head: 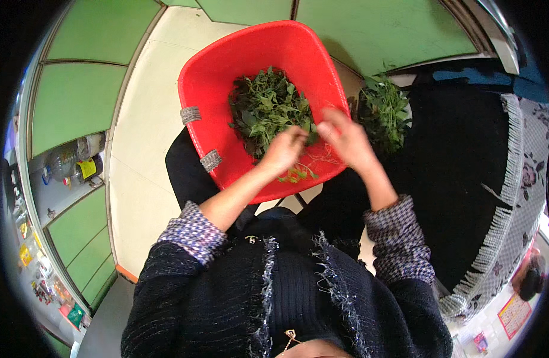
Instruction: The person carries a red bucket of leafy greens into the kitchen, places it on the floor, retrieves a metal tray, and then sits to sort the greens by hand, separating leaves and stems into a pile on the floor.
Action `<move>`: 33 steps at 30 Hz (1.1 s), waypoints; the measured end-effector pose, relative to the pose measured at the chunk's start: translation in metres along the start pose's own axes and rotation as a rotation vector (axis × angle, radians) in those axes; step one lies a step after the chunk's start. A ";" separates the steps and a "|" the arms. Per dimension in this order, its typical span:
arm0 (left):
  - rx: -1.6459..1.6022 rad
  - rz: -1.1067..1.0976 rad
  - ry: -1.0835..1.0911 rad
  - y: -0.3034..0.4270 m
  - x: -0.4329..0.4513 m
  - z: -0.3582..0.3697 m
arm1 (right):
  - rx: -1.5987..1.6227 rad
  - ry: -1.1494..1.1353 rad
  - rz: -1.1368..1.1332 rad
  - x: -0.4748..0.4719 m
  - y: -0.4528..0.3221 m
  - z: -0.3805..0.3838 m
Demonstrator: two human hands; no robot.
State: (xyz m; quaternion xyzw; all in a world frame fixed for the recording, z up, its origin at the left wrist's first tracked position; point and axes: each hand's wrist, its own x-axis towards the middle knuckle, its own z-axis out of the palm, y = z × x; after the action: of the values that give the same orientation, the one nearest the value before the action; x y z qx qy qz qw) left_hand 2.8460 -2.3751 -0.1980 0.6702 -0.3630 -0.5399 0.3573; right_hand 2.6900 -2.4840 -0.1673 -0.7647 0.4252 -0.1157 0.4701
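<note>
A red plastic basket stands before me, with a heap of leafy greens in it. My left hand is over the near side of the heap, its fingers bent close to a green leaf; its grip is unclear. Just to the right, my right hand is blurred above the basket's right part, thumb and fingers near thin reddish stems; whether it holds any cannot be told. Pale stems with small yellow-green leaves lie at the basket's near right corner. More leafy greens are outside the basket, on the right.
Green cabinets line the left and far sides. Plastic bottles lie in an open cabinet shelf on the left. A black surface with a fringed, flower-patterned cloth is at my right. Two grey woven bands wrap the basket's left rim.
</note>
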 end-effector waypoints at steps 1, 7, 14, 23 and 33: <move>0.128 0.139 -0.020 0.010 0.004 0.009 | 0.054 -0.112 -0.120 -0.004 -0.015 0.016; -0.433 0.257 -0.474 0.039 0.031 0.013 | 0.121 0.419 -0.212 -0.004 -0.027 -0.009; 0.491 -0.078 0.345 -0.070 0.129 -0.057 | -0.382 0.497 0.379 -0.005 0.007 -0.074; 1.150 -0.303 0.069 -0.138 0.221 -0.061 | -0.372 0.269 0.160 -0.068 0.029 -0.008; 1.134 -0.417 -0.112 -0.145 0.212 -0.081 | -0.431 0.298 0.080 -0.056 0.024 -0.009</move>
State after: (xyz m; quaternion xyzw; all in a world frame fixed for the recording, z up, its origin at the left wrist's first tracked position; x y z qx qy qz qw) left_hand 2.9725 -2.4832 -0.4096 0.7836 -0.4734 -0.3554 -0.1886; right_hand 2.6380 -2.4519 -0.1696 -0.8042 0.5346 -0.1152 0.2329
